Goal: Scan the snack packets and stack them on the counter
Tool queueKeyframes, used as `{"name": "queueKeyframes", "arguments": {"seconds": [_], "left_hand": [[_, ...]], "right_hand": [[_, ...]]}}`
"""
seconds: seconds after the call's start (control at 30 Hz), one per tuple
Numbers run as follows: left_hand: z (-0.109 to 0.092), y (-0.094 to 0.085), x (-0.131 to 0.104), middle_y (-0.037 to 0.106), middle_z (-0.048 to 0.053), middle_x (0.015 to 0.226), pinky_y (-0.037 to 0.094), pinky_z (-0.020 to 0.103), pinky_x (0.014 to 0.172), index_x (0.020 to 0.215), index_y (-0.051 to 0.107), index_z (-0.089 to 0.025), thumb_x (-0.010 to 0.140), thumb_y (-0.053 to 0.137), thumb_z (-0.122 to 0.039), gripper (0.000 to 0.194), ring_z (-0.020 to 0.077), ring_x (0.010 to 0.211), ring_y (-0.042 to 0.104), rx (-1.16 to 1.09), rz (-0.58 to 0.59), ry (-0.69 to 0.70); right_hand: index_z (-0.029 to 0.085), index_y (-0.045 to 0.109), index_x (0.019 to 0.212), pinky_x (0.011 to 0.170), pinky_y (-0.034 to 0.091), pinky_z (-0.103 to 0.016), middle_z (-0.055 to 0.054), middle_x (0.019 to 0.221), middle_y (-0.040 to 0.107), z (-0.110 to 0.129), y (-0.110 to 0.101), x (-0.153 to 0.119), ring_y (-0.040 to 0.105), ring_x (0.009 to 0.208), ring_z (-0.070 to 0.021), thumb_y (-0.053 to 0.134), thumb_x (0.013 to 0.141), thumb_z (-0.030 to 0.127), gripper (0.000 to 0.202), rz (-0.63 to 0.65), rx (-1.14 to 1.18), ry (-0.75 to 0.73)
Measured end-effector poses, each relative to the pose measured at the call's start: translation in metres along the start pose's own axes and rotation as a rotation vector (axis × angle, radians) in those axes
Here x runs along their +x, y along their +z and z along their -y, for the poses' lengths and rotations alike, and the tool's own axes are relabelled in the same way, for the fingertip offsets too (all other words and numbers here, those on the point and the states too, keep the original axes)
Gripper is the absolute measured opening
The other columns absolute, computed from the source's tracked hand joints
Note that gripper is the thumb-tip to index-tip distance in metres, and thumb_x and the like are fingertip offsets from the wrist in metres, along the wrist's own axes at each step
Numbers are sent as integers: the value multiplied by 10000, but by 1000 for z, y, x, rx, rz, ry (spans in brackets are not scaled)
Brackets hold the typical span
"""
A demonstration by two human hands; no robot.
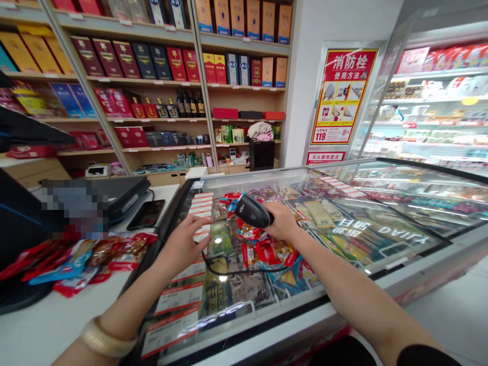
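My right hand [284, 221] is wrapped round the handle of a black barcode scanner [252, 210], held over the glass top of a chest freezer. Below and around the scanner lies a heap of red snack packets [269, 252] on the glass. To the left, my left hand [189, 235] hovers over the freezer's edge with its fingers spread and nothing in them. A gold bracelet [109, 338] circles my left wrist. The scanner's black cable [244, 273] loops across the glass beneath both hands.
More snack packets [95, 259] lie on the white counter [95, 315] at left, near a black phone [147, 214] and a dark flat device [127, 195]. The freezer [362, 284] stretches right. Shelves of boxed goods [160, 63] line the back wall; a lit cooler [438, 112] stands right.
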State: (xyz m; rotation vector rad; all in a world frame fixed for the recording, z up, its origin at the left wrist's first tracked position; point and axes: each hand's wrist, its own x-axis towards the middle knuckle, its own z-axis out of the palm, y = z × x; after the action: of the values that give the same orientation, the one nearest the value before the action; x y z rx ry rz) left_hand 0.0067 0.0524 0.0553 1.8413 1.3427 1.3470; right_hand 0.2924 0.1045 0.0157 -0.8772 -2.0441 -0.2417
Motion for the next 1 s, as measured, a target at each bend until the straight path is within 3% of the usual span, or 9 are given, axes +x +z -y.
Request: {"name": "queueKeyframes", "arguments": {"seconds": [0.13, 0.27, 0.33, 0.43, 0.53, 0.7, 0.83, 1.0], "left_hand": [[5, 53, 6, 653, 53, 887, 482, 318, 845, 816, 759, -289, 557, 786, -147, 297, 221, 827, 610, 118, 227, 190], [11, 72, 8, 658, 69, 860, 483, 337, 839, 690, 739, -263, 638, 728, -126, 147, 214, 820, 612, 140, 287, 242], [10, 68, 7, 667, 70, 842, 472, 338, 879, 641, 711, -246, 647, 734, -120, 128, 213, 842, 611, 13, 269, 186], [7, 58, 5, 687, 76, 852, 457, 302, 917, 641, 676, -209, 617, 778, -99, 152, 204, 893, 619, -318, 179, -26], [5, 49, 6, 681, 53, 802, 496, 252, 791, 718, 644, -183, 644, 789, -133, 170, 169, 802, 629, -647, 12, -229], [10, 35, 14, 626, -24, 731, 492, 220, 573, 854, 546, -210, 793, 674, -185, 144, 116, 604, 587, -1050, -219, -346], [18, 22, 18, 491, -40, 609, 364, 152, 405, 821, 500, -184, 885, 449, -84, 129, 65, 429, 432, -1324, -180, -527], [25, 21, 23, 476, -14, 646, 274, 120, 340, 841, 510, -156, 887, 374, -55, 175, 39, 400, 368, -1444, 77, -755]], "right_hand": [[187, 652, 1022, 736, 530, -350, -99, 914, 726, 0, -1, 1, 670, 818, -251, 644, 697, 270, 335, -15, -11, -21], [181, 653, 1030, 746, 533, -350, -101, 911, 726, -2, -1, 0, 672, 827, -250, 627, 701, 247, 336, -38, -6, -37], [188, 651, 1044, 756, 533, -353, -98, 914, 726, -3, -1, 0, 670, 834, -249, 630, 707, 252, 344, -42, -8, -29], [187, 652, 1048, 757, 530, -357, -101, 915, 724, -4, 0, -1, 666, 832, -252, 637, 720, 270, 339, -33, -2, -23], [185, 656, 1040, 752, 526, -353, -100, 902, 720, -3, 0, -2, 662, 825, -247, 637, 733, 288, 325, -22, 8, -25], [185, 655, 1001, 719, 518, -339, -94, 859, 714, 3, -1, -1, 653, 783, -234, 631, 753, 319, 283, -39, 28, -38], [189, 644, 984, 708, 508, -332, -92, 861, 710, 9, -4, 1, 648, 770, -226, 601, 753, 289, 256, -50, 62, -80], [188, 636, 951, 659, 469, -311, -67, 774, 683, 17, -8, 4, 614, 702, -205, 583, 752, 282, 226, -13, 92, -159]]}}
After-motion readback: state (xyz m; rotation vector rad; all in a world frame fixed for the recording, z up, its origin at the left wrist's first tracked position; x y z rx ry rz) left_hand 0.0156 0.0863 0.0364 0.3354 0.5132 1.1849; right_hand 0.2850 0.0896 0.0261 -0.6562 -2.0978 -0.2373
